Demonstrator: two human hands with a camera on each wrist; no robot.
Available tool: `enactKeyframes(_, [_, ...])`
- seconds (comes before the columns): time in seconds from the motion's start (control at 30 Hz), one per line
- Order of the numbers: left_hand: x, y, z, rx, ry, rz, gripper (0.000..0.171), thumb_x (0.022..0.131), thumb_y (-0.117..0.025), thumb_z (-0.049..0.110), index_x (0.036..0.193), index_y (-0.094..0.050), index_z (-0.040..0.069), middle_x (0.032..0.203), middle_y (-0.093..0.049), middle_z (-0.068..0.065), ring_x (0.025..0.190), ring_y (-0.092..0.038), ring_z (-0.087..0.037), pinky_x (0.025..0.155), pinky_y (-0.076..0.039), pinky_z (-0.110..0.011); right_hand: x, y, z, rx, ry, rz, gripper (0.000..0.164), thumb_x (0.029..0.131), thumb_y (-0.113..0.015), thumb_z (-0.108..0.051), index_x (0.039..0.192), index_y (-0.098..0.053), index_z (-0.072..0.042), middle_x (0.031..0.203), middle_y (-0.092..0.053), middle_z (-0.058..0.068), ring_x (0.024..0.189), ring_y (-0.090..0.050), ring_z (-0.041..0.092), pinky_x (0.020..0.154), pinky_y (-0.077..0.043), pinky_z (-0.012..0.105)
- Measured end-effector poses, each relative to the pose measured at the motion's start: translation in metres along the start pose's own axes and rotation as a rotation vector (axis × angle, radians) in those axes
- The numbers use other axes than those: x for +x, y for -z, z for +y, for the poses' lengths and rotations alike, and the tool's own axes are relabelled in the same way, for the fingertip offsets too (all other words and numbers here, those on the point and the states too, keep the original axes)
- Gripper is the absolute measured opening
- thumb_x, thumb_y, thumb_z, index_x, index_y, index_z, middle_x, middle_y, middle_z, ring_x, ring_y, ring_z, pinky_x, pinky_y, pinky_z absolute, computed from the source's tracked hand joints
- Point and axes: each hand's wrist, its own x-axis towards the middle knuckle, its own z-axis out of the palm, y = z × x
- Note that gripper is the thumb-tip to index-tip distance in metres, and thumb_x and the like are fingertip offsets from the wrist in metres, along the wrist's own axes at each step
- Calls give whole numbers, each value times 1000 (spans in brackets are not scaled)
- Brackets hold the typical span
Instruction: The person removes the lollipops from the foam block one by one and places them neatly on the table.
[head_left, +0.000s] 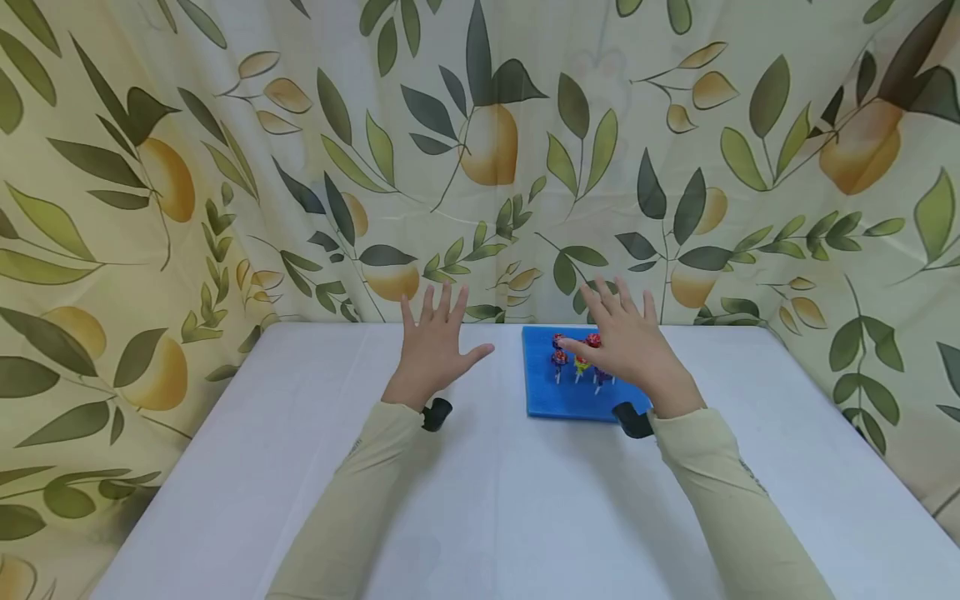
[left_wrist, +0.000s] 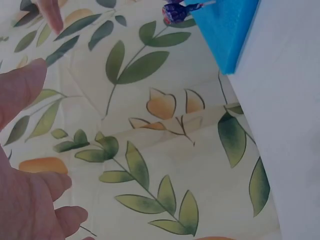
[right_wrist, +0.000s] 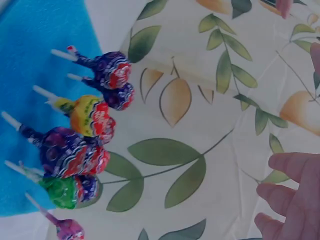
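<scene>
Both hands are raised with fingers spread and hold nothing. My left hand (head_left: 433, 350) is over the table left of the blue board (head_left: 551, 400); its thumb points right toward the board. My right hand (head_left: 633, 346) overlaps the board's right part in the head view and hides some of it. Several wrapped lollipops stand on the board, heads up on white sticks. In the right wrist view a yellow-and-red lollipop (right_wrist: 89, 116), a dark purple lollipop (right_wrist: 112, 69), a green lollipop (right_wrist: 61, 191) and a pink lollipop (right_wrist: 70, 229) show near my right fingers (right_wrist: 300, 175).
A white-covered table (head_left: 465, 500) carries the board near its far edge. Behind and beside it hangs a curtain (head_left: 420, 208) printed with leaves and orange fruit. A black wrist device (head_left: 436, 414) sits at the left cuff, and another black wrist device (head_left: 632, 420) at the right.
</scene>
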Motion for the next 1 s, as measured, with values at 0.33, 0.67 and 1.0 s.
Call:
enactKeyframes(0.33, [-3, -2, 10, -3, 17, 8, 91, 85, -44, 69, 152, -6, 19, 159, -5, -10, 147, 0, -33, 113, 6, -63, -13, -3, 11, -38, -12, 13, 94, 85, -51, -61, 150, -13, -5, 157, -4, 20, 144, 5, 43, 109, 10, 68])
enactKeyframes(0.67, [-4, -16, 23, -62, -21, -43, 91, 86, -45, 67, 152, -8, 17, 159, -8, -10, 147, -5, -34, 114, 1, -63, -32, -6, 28, -82, -26, 9, 95, 86, -53, -58, 150, -9, -3, 157, -4, 23, 143, 2, 44, 110, 8, 67])
enactKeyframes(1.0, [-7, -34, 30, -21, -82, -99, 87, 88, -44, 65, 152, -12, 17, 159, -11, -9, 147, -9, -33, 114, 1, -63, -60, -21, 45, -99, 2, 7, 92, 86, -59, -49, 150, -10, -2, 156, -6, 24, 143, 0, 44, 109, 4, 68])
